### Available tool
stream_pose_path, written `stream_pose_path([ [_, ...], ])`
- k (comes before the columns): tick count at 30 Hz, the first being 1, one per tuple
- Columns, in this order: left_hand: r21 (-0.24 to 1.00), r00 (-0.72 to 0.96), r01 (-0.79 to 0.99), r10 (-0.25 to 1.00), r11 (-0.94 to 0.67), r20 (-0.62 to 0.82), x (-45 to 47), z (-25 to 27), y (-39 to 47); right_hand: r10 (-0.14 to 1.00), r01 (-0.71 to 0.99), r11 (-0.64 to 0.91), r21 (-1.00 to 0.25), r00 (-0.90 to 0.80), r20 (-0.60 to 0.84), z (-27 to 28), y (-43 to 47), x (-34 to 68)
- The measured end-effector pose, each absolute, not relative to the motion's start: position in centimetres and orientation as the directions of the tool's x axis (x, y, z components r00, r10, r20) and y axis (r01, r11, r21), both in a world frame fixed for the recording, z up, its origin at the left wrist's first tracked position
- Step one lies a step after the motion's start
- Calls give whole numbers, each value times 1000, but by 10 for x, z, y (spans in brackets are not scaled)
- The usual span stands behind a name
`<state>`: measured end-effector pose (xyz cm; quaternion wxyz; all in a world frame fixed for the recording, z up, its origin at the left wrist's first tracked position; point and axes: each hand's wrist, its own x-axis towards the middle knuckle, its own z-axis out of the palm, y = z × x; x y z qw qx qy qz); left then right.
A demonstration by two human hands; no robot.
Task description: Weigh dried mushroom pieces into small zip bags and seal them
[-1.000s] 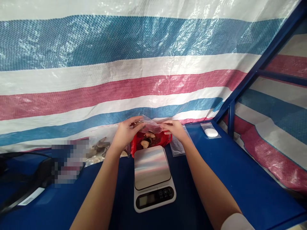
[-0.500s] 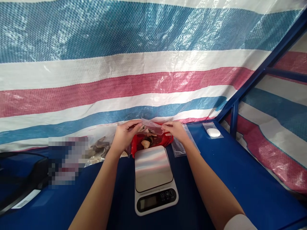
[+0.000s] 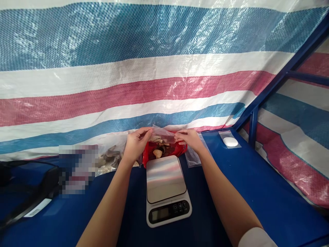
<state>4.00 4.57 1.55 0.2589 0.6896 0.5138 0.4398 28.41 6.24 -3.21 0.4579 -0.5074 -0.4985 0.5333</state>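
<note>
Between my hands a small clear plastic bag (image 3: 163, 134) is stretched by its edge, above a red plastic bag (image 3: 181, 149). My left hand (image 3: 137, 144) pinches its left corner, and my right hand (image 3: 189, 139) pinches the right one. Inside the red bag lie brown and tan dried pieces (image 3: 157, 153), thin and curved like slices. Just in front stands a white kitchen scale (image 3: 166, 183) with a shiny steel plate; its display looks blank. To the left of my left hand, a clear bag (image 3: 110, 159) holds more dried pieces.
Flat clear bags (image 3: 193, 157) lie beside my right forearm. A white oval case (image 3: 230, 141) rests on a small clear bag at the right. A black object with a cable (image 3: 38, 192) is at the left of the blue table (image 3: 239, 192). Striped sheeting (image 3: 144, 89) rises behind, with a blue frame bar (image 3: 269, 87).
The whole view has shifted slightly, so things sit a little further right. My hands still hold the small clear bag in nearly the same pose.
</note>
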Motion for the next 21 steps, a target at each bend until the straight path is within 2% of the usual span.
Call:
stream_pose_path([
  [14, 815, -11, 490, 932, -311, 363, 45, 15, 45, 994, 76, -70, -995, -79, -76, -42, 65, 277],
  [21, 829, 31, 449, 933, -333, 358, 42, 10, 49, 991, 96, -116, -989, -59, -122, -37, 63, 278],
])
